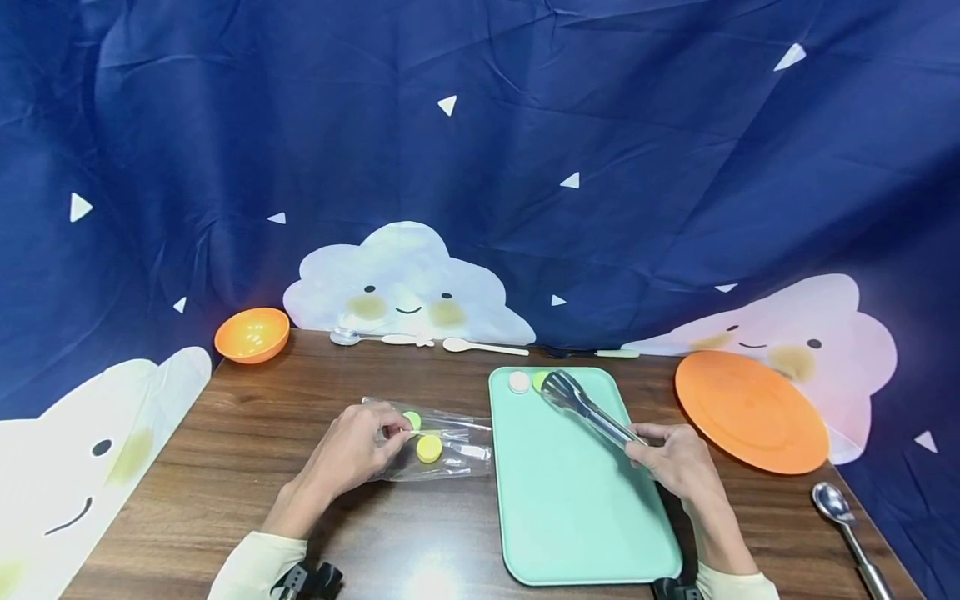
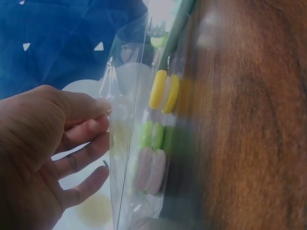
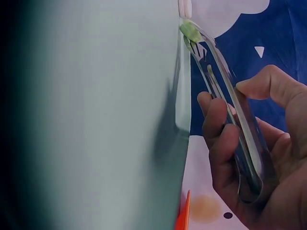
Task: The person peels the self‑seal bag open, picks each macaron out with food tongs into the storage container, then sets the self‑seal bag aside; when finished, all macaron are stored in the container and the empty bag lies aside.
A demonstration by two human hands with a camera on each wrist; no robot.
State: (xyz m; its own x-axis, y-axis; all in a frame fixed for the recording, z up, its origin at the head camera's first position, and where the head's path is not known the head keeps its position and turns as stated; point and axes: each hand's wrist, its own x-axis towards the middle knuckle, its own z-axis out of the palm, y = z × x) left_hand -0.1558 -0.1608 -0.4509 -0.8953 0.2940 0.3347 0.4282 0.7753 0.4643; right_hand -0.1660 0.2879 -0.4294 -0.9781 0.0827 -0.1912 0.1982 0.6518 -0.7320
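Now, right hand (image 1: 678, 467) gripping tongs (image 1: 588, 408), two macarons on tray (image 1: 577, 508)

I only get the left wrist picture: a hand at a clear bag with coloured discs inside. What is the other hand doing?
Observer: The right hand grips metal tongs over a mint green tray.
Visitor: Do the tongs have anything in them?
Observer: Their tips are on a green disc at the tray's far end, beside a white disc.
Visitor: And where is my bag lying?
Observer: The clear bag lies on a wooden table, left of the tray, with the left hand pinching its edge.
Visitor: Anything else out there?
Observer: An orange plate right of the tray.
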